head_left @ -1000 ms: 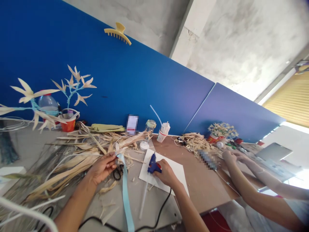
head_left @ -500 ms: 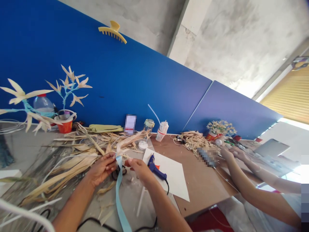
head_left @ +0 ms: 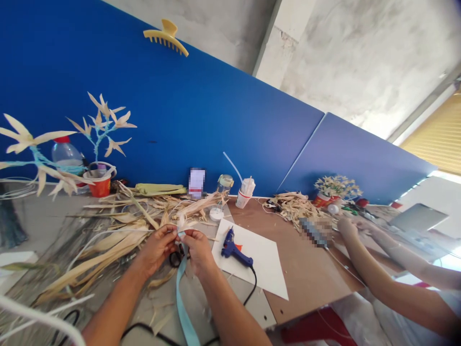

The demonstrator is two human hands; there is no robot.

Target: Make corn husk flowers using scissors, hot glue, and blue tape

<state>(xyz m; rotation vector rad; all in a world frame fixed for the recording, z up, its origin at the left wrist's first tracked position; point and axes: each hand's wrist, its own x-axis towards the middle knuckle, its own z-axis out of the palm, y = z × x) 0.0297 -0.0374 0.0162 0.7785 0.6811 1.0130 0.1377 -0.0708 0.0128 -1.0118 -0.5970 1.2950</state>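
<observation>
My left hand [head_left: 158, 250] and my right hand [head_left: 198, 247] meet over the table, both closed in a pinch. Between their fingertips is the upper end of a light-blue ribbon [head_left: 182, 302], which hangs down toward the near edge. A pale piece of corn husk [head_left: 182, 221] pokes up just above the pinch; my fingers partly hide where it joins the ribbon. The right thumb presses on the ribbon, while the left fingers grip the husk's base. Black-handled scissors [head_left: 175, 259] lie partly hidden below my hands.
Dried corn husks [head_left: 104, 254] cover the left side. A blue glue gun [head_left: 234, 249] lies on white paper [head_left: 268, 264] to the right, its black cord trailing forward. Behind stand a jar [head_left: 225, 182], a cup [head_left: 244, 194] and a potted husk flower [head_left: 100, 185]. A co-worker's arms [head_left: 374, 278] reach in from the right.
My right hand has moved left and up to meet my left hand, and its thumb now presses on the ribbon. The view has shifted slightly.
</observation>
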